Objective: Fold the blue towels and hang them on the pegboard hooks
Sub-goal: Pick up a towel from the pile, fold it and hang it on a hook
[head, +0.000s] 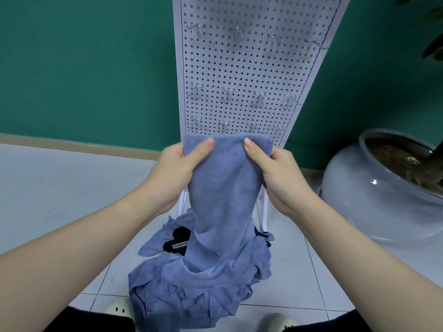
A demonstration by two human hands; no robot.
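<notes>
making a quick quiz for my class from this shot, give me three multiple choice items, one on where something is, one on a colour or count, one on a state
1. Where does the pile of blue towels lie?
A. on the tiled floor in front of the pegboard
B. inside the plant pot
C. on a chair

2. How many rows of hooks show on the pegboard?
A. one
B. three
C. six

3. What state is the held towel in?
A. already hanging on a hook
B. held up by its top edge in both hands
C. lying flat on the floor

Answers:
1. A, the heap sits on the floor at the foot of the board.
2. B, one row near the top and two lower down.
3. B, the left hand and right hand pinch its top edge, with every hook bare.
</notes>
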